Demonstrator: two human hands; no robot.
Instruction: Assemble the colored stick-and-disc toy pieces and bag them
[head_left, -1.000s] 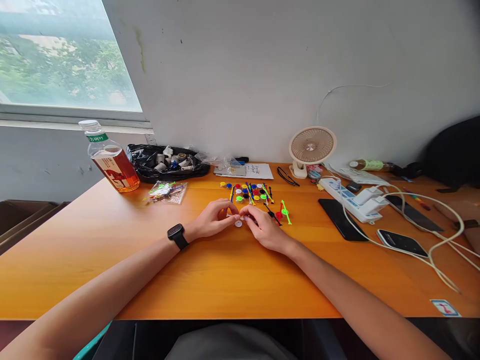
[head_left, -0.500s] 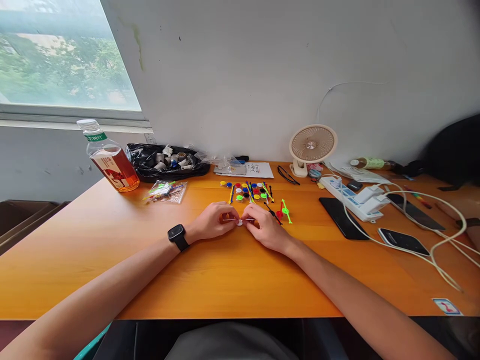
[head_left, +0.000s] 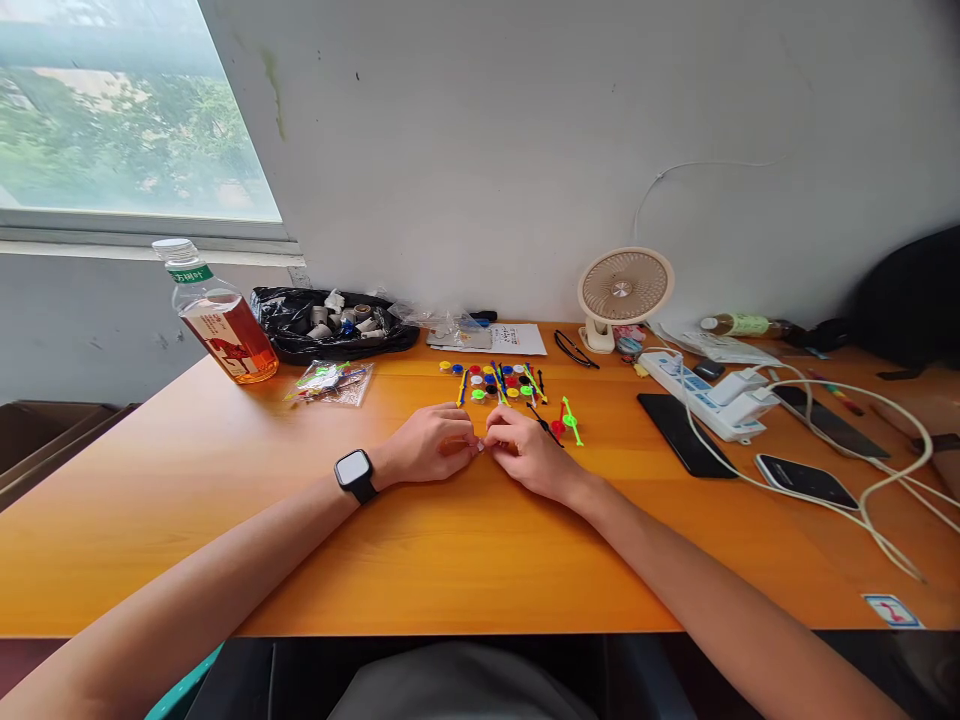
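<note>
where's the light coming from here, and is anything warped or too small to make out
Head view: daylight enters by the window at upper left, soft, with no hard shadows on the desk. Wide-angle lens bends the desk edge and leans the bottle. The white piece between left hand and right hand is too small to identify.

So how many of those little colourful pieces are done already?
Done: a red and a green piece lie joined to sticks, right of the hands. In hand: left hand and right hand pinch one small white piece. Left: loose discs and sticks behind them.
</note>
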